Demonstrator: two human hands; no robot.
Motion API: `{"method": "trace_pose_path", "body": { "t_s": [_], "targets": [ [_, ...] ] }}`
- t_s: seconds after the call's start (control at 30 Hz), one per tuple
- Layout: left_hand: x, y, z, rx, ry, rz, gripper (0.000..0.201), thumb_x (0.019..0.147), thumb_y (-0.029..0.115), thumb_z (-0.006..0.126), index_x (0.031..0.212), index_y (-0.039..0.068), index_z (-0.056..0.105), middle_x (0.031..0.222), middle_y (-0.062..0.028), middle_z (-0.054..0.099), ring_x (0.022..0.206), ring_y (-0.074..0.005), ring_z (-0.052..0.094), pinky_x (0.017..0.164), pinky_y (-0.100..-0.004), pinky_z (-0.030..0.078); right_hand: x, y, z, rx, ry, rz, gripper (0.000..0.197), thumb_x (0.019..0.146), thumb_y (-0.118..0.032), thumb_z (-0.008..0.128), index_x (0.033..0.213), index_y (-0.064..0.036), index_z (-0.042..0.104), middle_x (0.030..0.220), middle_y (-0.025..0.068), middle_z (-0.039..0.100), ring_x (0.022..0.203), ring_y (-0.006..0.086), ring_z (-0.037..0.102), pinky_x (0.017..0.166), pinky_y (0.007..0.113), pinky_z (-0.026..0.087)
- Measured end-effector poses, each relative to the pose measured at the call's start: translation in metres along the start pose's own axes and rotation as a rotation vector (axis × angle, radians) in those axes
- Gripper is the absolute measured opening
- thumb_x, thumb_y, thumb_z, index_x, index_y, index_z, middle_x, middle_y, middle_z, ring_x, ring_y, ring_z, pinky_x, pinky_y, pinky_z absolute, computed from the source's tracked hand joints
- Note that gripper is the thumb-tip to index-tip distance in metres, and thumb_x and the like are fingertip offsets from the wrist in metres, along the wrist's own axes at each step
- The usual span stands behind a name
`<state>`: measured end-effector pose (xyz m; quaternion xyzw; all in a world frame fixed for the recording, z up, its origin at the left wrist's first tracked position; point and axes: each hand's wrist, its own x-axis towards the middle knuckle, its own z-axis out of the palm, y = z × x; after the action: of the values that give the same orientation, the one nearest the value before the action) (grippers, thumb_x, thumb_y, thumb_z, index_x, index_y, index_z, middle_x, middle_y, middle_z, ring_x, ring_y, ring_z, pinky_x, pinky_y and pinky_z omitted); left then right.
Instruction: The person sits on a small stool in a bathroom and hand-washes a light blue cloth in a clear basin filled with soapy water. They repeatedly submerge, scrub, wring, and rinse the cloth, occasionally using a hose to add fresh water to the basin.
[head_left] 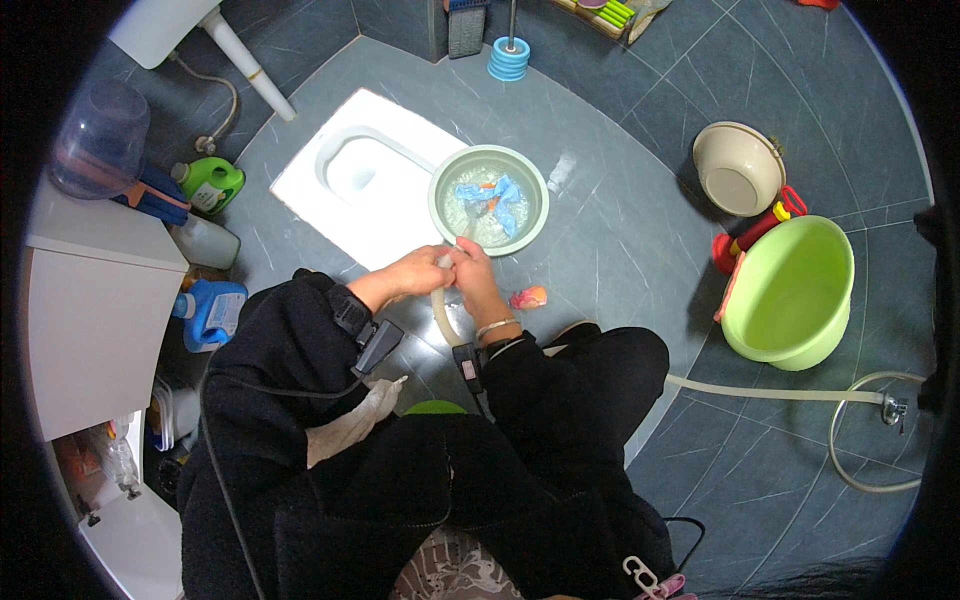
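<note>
Both my hands are closed round the end of a pale, whitish hose (443, 318) at the near rim of a grey-green basin (542, 200). My left hand (412, 273) grips it from the left, and my right hand (477, 278) meets it from the right with the fingers together. Bubbly water fills the lower part of the basin. In that water lies a light blue cloth item (508, 205) with orange-red patches. Close to my right wrist, a small pink-and-orange piece (528, 298), perhaps soap, rests on the grey tiles.
A white squat toilet (310, 190) adjoins the basin. On the right stand a green tub (790, 345), a beige basin (740, 190) and a red-handled tool (765, 225). Left are green (212, 185) and blue bottles (213, 315) beside a white cabinet (100, 320). The hose reaches a wall tap (893, 408).
</note>
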<state>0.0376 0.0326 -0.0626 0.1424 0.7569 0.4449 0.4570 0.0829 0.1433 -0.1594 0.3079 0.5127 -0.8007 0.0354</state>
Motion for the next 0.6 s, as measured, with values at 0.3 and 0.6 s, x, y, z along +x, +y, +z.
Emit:
{"method": "trace_pose_path", "body": {
  "t_s": [0.3, 0.6],
  "targets": [
    [0.004, 0.004, 0.002, -0.007, -0.025, 0.03, 0.039, 0.071, 0.009, 0.055, 0.109, -0.001, 0.059, 0.086, -0.0099, 0.062, 0.079, -0.0175, 0.057, 0.07, -0.0289, 0.045, 0.001, -0.002, -0.002, 0.021, 0.085, -0.014, 0.036, 0.086, -0.007, 0.053, 0.12, 0.0004, 0.048, 0.1, 0.0144, 0.058, 0.085, 0.0199, 0.057, 0.071, 0.031, 0.047],
    [0.013, 0.015, 0.0, -0.261, -0.017, -0.082, 0.03, 0.081, 0.011, 0.05, 0.105, -0.007, 0.052, 0.067, -0.0054, 0.055, 0.046, -0.0089, 0.044, 0.038, -0.0225, 0.031, -0.004, -0.026, -0.018, -0.038, -0.249, -0.032, 0.033, 0.093, -0.018, 0.046, 0.119, 0.0009, 0.052, 0.098, 0.0094, 0.061, 0.083, 0.0145, 0.057, 0.074, 0.028, 0.046]
  ]
}}
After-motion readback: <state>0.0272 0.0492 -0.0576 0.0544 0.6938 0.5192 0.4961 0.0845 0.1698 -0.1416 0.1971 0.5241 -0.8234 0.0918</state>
